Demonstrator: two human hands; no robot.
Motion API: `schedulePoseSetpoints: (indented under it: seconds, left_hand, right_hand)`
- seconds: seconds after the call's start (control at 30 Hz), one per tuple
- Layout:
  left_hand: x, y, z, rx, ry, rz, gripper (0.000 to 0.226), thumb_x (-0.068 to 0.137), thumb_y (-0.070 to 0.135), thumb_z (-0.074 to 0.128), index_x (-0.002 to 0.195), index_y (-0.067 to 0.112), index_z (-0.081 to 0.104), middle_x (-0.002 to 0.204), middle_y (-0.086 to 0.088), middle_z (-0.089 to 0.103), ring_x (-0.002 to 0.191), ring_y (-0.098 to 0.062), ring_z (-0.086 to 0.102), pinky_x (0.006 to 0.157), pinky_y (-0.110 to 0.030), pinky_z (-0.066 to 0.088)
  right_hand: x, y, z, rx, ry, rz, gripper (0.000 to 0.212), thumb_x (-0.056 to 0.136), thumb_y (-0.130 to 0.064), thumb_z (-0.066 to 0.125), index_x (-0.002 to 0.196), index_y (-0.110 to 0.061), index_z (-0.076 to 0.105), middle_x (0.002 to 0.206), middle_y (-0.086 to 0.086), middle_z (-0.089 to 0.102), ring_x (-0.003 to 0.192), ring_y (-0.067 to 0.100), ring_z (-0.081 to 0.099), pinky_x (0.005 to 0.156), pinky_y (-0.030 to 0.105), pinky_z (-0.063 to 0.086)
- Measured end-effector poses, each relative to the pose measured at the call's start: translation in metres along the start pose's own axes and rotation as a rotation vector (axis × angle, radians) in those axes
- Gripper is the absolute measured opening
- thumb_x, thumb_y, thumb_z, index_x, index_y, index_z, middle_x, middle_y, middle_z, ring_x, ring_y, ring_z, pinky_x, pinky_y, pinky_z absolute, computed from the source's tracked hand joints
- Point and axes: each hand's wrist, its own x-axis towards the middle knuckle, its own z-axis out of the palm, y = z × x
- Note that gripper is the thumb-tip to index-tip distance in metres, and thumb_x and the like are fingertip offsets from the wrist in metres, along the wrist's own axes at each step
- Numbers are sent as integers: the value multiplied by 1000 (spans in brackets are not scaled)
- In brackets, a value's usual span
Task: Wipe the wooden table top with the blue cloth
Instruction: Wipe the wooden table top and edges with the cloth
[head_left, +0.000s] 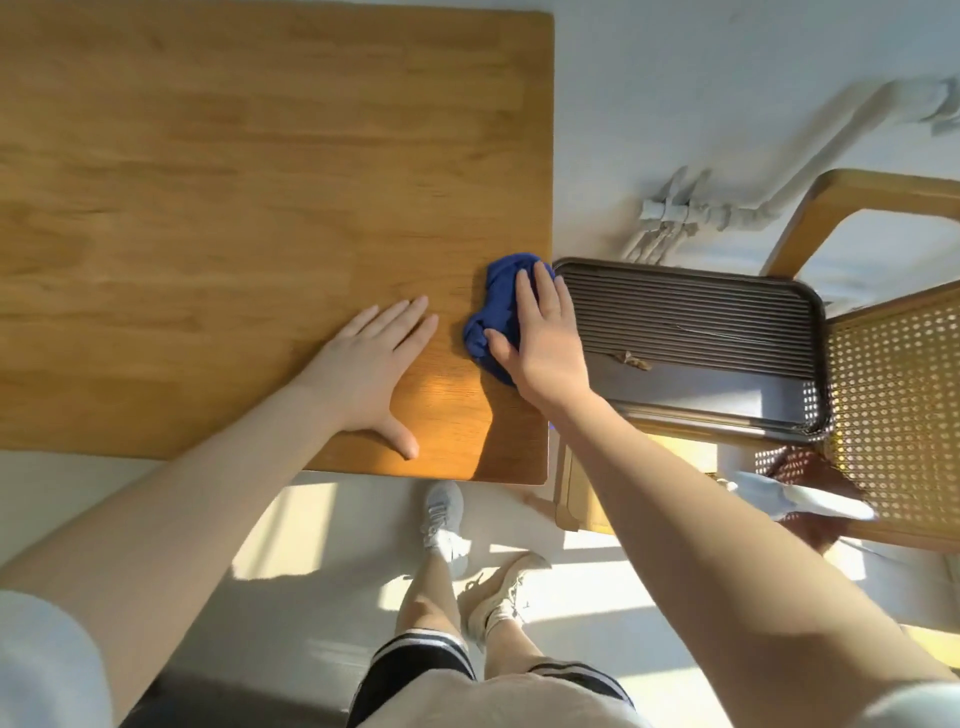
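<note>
The wooden table top fills the upper left of the head view. A crumpled blue cloth lies on it close to the right edge. My right hand presses down on the cloth with straight fingers, covering its right side. My left hand rests flat on the wood, fingers spread, a short way left of the cloth and near the table's front edge.
A dark ribbed tray with a small scrap in it sits right beside the table's right edge, on a cane-seated wooden chair. A white spray bottle lies on the chair below the tray. My legs and shoes stand on the pale floor.
</note>
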Motion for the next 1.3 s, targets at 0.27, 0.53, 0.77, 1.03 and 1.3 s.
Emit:
schedulePoseSetpoints:
  seconds: [0.27, 0.53, 0.77, 1.03, 1.3]
  left_hand:
    - [6, -5, -18, -24, 33, 75, 122, 58, 84, 51, 149, 14, 10, 158, -6, 2, 144, -21, 6, 116, -33, 8]
    - [47, -42, -62, -20, 218, 186, 87, 82, 67, 44, 149, 18, 18, 158, -3, 3, 145, -16, 1, 115, -30, -1]
    - [118, -60, -99, -72, 232, 190, 102, 74, 70, 54, 149, 17, 11, 159, -3, -1, 145, -18, 1, 116, -34, 4]
    - [189, -82, -117, -70, 207, 135, 101, 76, 61, 59, 150, 20, 5, 159, -2, -2, 145, -22, 8, 115, -37, 14]
    - [210, -92, -123, -24, 14, 156, 118, 62, 64, 68, 149, 28, -4, 157, -1, -16, 145, -18, -5, 117, -35, 8]
  right_hand:
    - [-30, -1, 0, 98, 2, 17, 68, 88, -29, 58, 143, -3, 27, 152, 21, 17, 141, 37, 16, 113, 34, 13]
    - [66, 0, -5, -39, 86, 102, 66, 91, -37, 51, 144, -8, 25, 154, 16, 16, 141, 32, 18, 115, 37, 18]
    - [34, -4, -10, 14, 20, 117, 64, 90, -37, 53, 144, -14, 28, 154, 18, 13, 139, 34, 23, 113, 41, 24]
    - [129, 5, -14, 41, 60, 176, 64, 87, -40, 55, 144, -22, 30, 155, 16, 10, 133, 35, 30, 108, 41, 29]
    - [86, 6, -8, 311, 128, 278, 72, 84, -38, 61, 145, -26, 24, 153, 4, 22, 131, 23, 37, 94, 33, 39]
